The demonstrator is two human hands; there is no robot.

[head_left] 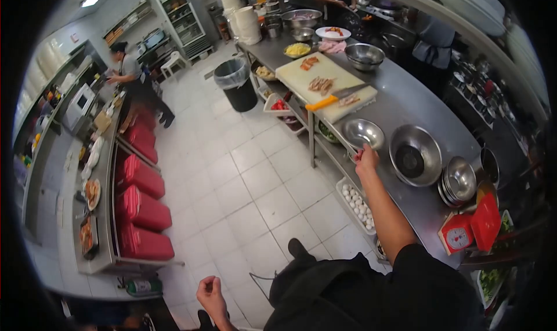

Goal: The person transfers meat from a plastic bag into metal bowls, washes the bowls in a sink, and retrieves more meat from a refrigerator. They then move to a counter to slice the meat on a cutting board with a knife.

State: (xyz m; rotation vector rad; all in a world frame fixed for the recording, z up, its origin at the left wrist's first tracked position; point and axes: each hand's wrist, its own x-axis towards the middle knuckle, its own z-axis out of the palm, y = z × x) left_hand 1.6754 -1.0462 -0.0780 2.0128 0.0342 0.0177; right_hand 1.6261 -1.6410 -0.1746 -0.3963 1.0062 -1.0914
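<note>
My right hand (366, 158) reaches over the edge of the steel table, its fingers closed on the near rim of a small shiny metal bowl (364, 131). To the right of that bowl stands a larger metal bowl (426, 151) with a dark round patch at its bottom. Just beyond the held bowl is a white cutting board (296, 73), where a knife with a yellow handle (322, 103) lies beside chopped meat (321, 85). Low over the floor, my left hand (212, 296) hangs with curled fingers and nothing visible in it.
Stacked bowls (458, 180) and a red scale (458, 235) stand at the table's near end. Below is a tray of eggs (357, 206). A lined bin (236, 87) stands on the tiled floor. Red containers (142, 215) line the left counter, where a co-worker (136, 76) stands.
</note>
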